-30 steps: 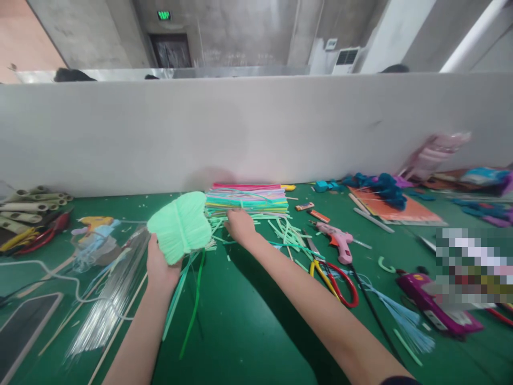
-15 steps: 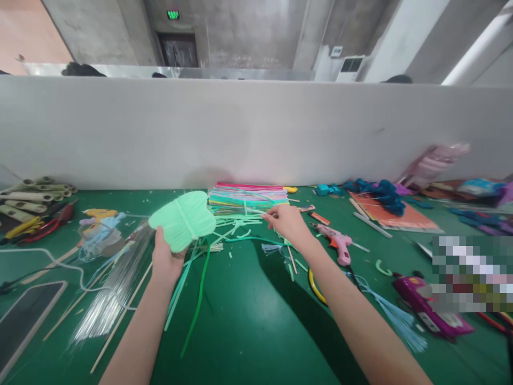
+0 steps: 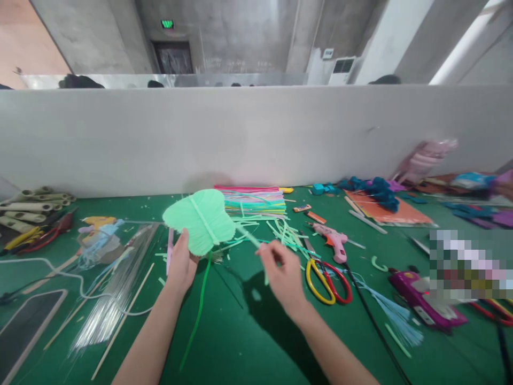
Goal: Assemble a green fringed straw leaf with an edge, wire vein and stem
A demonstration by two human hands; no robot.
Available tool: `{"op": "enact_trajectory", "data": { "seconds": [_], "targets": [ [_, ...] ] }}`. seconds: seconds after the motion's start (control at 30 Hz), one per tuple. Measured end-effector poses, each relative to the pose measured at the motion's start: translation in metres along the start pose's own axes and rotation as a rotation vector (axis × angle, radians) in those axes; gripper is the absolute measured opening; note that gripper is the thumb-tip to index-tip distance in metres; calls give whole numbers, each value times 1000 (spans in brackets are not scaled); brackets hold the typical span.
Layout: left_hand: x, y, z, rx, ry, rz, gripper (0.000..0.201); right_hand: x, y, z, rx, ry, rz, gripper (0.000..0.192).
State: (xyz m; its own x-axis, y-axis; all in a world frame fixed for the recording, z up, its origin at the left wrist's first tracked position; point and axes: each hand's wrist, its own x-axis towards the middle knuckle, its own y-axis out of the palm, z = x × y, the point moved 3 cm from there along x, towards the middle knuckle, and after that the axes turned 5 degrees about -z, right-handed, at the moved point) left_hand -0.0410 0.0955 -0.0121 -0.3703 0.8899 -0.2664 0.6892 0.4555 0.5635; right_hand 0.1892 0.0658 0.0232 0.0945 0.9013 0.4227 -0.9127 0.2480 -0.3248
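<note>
My left hand is closed on the lower left edge of a light green, leaf-shaped piece with a fuzzy surface and a raised strip down its middle. The piece is held up above the table. To its right, my right hand pinches a thin pale green pipe cleaner, slightly blurred, whose far end points toward the leaf's right edge. Whether that end touches the leaf I cannot tell. A darker green pipe cleaner lies below the leaf. Behind it is a bundle of coloured pipe cleaners.
Scissors with red and yellow handles and a pink glue gun lie right of my right hand. Clear thin rods and a phone are at left. A white partition borders the table's back.
My right hand has come from the bundle toward me, with the pale pipe cleaner in it. The leaf piece has shifted right and turned in my left hand. The scissors now show fully.
</note>
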Motion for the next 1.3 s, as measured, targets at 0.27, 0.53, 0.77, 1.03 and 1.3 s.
{"op": "enact_trajectory", "data": {
  "seconds": [0.27,0.53,0.77,1.03,1.3],
  "targets": [
    [-6,9,-2,11,147,8,28,-38,50,-3,-337,-198,144,29],
    [-24,20,-3,58,110,192,52,-37,50,-7,-276,-129,164,32],
    [-40,32,9,89,146,231,78,-39,52,-5,-271,-97,195,28],
    [-29,27,10,32,268,182,76,-42,53,-4,-237,-124,283,22],
    [-18,21,14,13,296,151,68,-46,59,-5,-230,17,406,19]
  ]
}}
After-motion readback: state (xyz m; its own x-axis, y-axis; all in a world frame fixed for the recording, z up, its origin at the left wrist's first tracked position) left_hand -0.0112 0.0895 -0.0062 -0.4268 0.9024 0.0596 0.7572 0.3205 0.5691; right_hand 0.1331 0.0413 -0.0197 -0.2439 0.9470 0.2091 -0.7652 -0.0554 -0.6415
